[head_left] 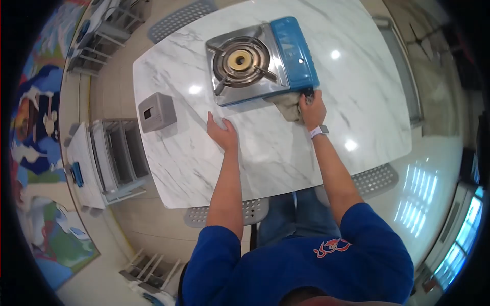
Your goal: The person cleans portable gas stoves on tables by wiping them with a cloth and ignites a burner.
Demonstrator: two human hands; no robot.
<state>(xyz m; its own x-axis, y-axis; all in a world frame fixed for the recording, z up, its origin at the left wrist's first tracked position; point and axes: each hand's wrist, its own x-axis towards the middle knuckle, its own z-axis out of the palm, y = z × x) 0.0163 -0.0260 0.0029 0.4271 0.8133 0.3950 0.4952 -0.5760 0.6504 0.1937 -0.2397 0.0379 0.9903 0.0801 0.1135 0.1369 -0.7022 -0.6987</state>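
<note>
Right hand (313, 109) at knob (308, 93), boxy steel stove (278, 62), crumpled cloth (290, 107)

Bright, glare on tabletop (275, 158), dark fisheye edges

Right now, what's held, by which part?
Your right hand apparently pinches the stove by its black knob; whether it holds the cloth too is unclear. Your left hand is empty.

One wide head-worn view faces forward and steeply down, fairly near the stove (273, 57) and marbled table (360, 115).
</note>
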